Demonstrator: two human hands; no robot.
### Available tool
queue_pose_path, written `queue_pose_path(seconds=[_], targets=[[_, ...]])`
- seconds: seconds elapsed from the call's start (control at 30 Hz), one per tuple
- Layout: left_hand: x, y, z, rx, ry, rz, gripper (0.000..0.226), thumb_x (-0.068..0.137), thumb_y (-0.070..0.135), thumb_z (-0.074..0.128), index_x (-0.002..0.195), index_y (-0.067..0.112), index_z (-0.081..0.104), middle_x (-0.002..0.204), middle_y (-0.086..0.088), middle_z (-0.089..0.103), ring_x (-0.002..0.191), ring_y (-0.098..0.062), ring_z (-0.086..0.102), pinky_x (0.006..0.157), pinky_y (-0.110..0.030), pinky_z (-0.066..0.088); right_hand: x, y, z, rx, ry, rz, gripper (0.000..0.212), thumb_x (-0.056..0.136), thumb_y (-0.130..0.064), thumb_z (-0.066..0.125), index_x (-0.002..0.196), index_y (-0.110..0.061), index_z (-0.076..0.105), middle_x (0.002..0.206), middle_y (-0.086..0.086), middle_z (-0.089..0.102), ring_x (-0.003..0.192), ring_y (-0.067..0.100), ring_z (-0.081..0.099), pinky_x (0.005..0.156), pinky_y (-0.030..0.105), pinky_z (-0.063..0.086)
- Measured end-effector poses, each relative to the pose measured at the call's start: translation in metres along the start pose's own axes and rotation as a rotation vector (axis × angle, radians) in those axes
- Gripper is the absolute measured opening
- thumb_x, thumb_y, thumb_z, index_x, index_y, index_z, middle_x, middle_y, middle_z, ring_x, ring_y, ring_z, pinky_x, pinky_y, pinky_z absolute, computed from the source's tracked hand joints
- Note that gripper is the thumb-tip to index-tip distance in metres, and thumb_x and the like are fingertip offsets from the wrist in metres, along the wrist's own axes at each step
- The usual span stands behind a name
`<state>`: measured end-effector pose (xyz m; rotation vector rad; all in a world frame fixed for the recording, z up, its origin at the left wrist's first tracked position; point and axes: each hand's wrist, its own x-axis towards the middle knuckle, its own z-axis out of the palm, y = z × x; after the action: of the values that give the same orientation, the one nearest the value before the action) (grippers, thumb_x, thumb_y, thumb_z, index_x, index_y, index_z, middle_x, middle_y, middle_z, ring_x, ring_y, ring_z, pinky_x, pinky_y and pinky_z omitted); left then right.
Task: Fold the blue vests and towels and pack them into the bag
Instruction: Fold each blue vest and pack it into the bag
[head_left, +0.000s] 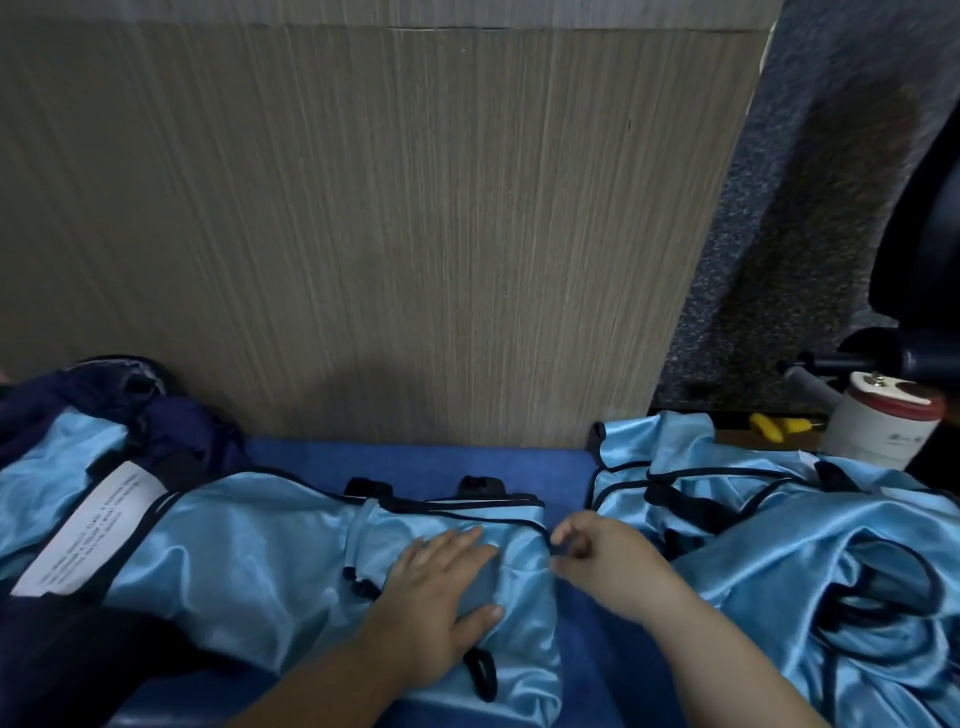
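Mid-fold, my left grip (437, 592), spread flat, pins the vest (249, 561); my right grip (608, 561) pinches its edge, which I'd fold across next.

Dim, bluish light is falling from above, giving the vests (249, 561) a soft sheen. A shadow is pooling low on the panel (363, 234). Wide-angle distortion is bending the edges, and the right hand (597, 561) is blurring slightly.
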<state>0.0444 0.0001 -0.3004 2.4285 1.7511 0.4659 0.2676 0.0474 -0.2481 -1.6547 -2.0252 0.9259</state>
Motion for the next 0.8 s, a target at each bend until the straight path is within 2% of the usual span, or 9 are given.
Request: queue_pose_path(seconds=[0.1,0.2,0.3,0.4,0.43,0.5,0.57,0.67,0.8], targets=[[-0.009,0.004,0.007,0.080,-0.018,0.023,0.058,0.097,0.067,0.023,0.139,0.033,0.047,0.146,0.010,0.048,0.133,-0.010,0.046,0.111,-0.030,0.017,0.010,0.008,0.008,-0.019,0.055,0.076,0.023,0.085,-0.032,0.069,0.104,-0.033,0.055,0.083,-0.018,0.058,0.084,0.005,0.059,0.078,0.023,0.049],[-0.010,0.005,0.006,0.099,-0.005,0.063,0.059,0.098,0.066,0.024,0.141,0.031,0.045,0.146,0.008,0.048,0.134,-0.011,0.045,0.107,-0.034,0.023,0.017,0.007,0.017,-0.040,0.108,0.078,0.023,0.085,-0.029,0.069,0.105,-0.031,0.057,0.084,-0.018,0.059,0.089,0.009,0.061,0.082,0.026,0.050],[-0.011,0.005,0.006,0.079,-0.025,0.059,0.066,0.096,0.069,0.022,0.147,0.029,0.036,0.153,0.008,0.039,0.141,-0.011,0.032,0.112,-0.035,0.014,0.024,0.001,0.021,-0.069,0.165,0.065,0.012,0.088,-0.024,0.065,0.100,-0.025,0.065,0.090,-0.012,0.065,0.091,0.013,0.062,0.079,0.024,0.048],[-0.011,0.004,0.007,0.027,-0.001,0.039,0.079,0.088,0.077,0.010,0.154,0.034,0.015,0.160,0.017,0.009,0.148,-0.005,0.001,0.118,-0.032,-0.010,0.031,-0.002,0.020,0.015,0.171,0.099,0.018,0.091,-0.012,0.054,0.090,-0.025,0.066,0.089,-0.003,0.068,0.079,0.015,0.066,0.072,0.025,0.049],[-0.011,0.003,0.007,0.029,0.004,0.036,0.081,0.086,0.078,0.008,0.154,0.035,0.011,0.160,0.018,0.005,0.148,-0.004,-0.004,0.118,-0.034,-0.014,0.033,-0.003,0.019,0.110,0.158,0.121,0.022,0.091,-0.007,0.050,0.086,-0.023,0.065,0.081,-0.001,0.069,0.065,0.012,0.067,0.064,0.025,0.051],[-0.011,0.004,0.007,0.023,0.032,0.028,0.080,0.086,0.078,0.010,0.154,0.035,0.014,0.160,0.018,0.007,0.148,-0.005,-0.005,0.118,-0.038,-0.014,0.037,-0.007,0.015,0.342,0.132,0.163,0.026,0.092,0.000,0.046,0.082,-0.015,0.065,0.057,0.000,0.064,0.040,0.006,0.055,0.044,0.021,0.045],[-0.012,0.004,0.006,0.018,0.035,0.022,0.078,0.087,0.077,0.012,0.154,0.037,0.015,0.160,0.019,0.006,0.148,-0.004,-0.008,0.117,-0.041,-0.015,0.039,-0.013,0.012,0.495,0.101,0.204,0.026,0.093,0.003,0.044,0.083,-0.011,0.064,0.043,-0.004,0.055,0.034,0.005,0.046,0.036,0.017,0.036],[-0.012,0.002,0.007,0.041,0.008,0.022,0.074,0.090,0.075,0.020,0.154,0.039,0.008,0.159,0.020,-0.002,0.146,-0.004,-0.019,0.115,-0.045,-0.020,0.044,-0.017,0.012,0.585,0.086,0.246,0.025,0.093,0.001,0.041,0.083,-0.010,0.062,0.042,0.000,0.049,0.033,0.008,0.043,0.036,0.017,0.031],[-0.011,0.003,0.006,0.045,-0.008,0.009,0.077,0.089,0.077,0.024,0.153,0.042,0.002,0.160,0.020,-0.008,0.145,-0.008,-0.026,0.113,-0.051,-0.021,0.049,-0.019,0.014,0.707,0.137,0.271,0.017,0.089,-0.007,0.045,0.075,-0.009,0.056,0.047,0.001,0.044,0.043,0.016,0.038,0.045,0.026,0.026]])
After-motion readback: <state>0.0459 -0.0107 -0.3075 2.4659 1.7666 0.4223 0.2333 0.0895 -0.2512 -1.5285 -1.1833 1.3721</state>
